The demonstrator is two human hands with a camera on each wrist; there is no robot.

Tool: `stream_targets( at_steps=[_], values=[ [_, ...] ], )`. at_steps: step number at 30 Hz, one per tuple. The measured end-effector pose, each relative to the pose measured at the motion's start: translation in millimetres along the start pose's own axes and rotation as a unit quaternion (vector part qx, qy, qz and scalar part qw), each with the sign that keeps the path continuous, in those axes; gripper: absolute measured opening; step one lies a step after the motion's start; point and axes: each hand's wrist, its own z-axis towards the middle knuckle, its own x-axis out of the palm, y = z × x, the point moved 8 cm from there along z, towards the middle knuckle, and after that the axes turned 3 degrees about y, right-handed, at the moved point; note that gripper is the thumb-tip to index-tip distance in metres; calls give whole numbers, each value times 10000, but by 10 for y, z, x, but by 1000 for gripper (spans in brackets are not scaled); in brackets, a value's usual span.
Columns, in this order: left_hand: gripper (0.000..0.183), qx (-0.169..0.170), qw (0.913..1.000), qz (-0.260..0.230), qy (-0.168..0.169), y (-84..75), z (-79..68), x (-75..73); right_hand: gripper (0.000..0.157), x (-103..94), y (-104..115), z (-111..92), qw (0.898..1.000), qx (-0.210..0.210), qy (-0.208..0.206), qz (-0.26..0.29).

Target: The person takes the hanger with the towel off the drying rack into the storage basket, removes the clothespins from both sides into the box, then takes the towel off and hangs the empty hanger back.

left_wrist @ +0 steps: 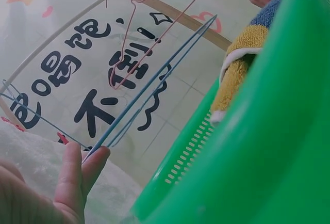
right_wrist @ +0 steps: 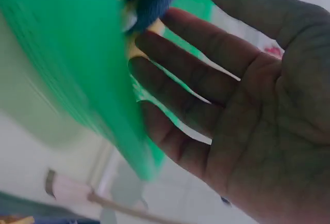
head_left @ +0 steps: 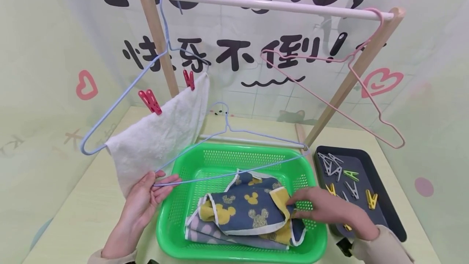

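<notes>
A blue wire hanger (head_left: pixel 227 128) spans the space above the green basket (head_left: pixel 242 251). At its left corner my left hand (head_left: pixel 146 194) pinches the wire, with the other fingers spread beneath. In the basket lies a folded navy towel (head_left: pixel 238 211) with yellow mouse-head shapes and white edging, on top of a grey-purple dotted cloth (head_left: pixel 209 231). My right hand (head_left: pixel 318 205) is at the navy towel's right edge. In the right wrist view its fingers (right_wrist: pixel 196 74) are nearly straight, thumb apart, tips beside the towel.
A rack with a white bar (head_left: pixel 267 3) stands behind. From it hang a blue hanger (head_left: pixel 122 99) with a white towel (head_left: pixel 161 133) clipped by two red clothespins (head_left: pixel 150 101), and a pink hanger (head_left: pixel 322 101). On the right, a dark tray (head_left: pixel 384 211) holds several clothespins.
</notes>
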Motion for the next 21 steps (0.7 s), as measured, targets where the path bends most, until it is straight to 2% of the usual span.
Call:
stream_targets(
  at_steps=[2,4,6,8,11,12,15,18,21],
  values=[
    [26,1,10000,-47,63,-1,-5,7,20,-194,-68,-76,9975,326,-625,1],
    [26,-26,9999,-58,122,2,-12,12,18,-405,-164,-177,9863,785,-1446,126],
    [26,-76,9999,22,143,8,-19,16,21,-565,-285,-294,9648,1301,-2210,579],
    [27,-126,9997,115,167,16,-25,24,28,-632,-372,-384,9439,1533,-2676,1183],
    [28,-165,9994,181,246,23,-26,45,37,-626,-418,-416,9256,1385,-2844,2079],
    [29,-168,9993,168,284,25,-25,53,39,-615,-411,-406,9241,1268,-2815,2253],
    [30,-200,9992,111,341,33,-26,67,37,-595,-375,-370,9234,969,-2760,2484],
    [27,-296,9988,286,249,57,-33,61,34,-590,-338,-347,9244,850,-2717,2538],
    [23,-494,9971,569,146,103,-40,56,31,-549,-284,-306,9290,663,-2355,2778]
  ],
)
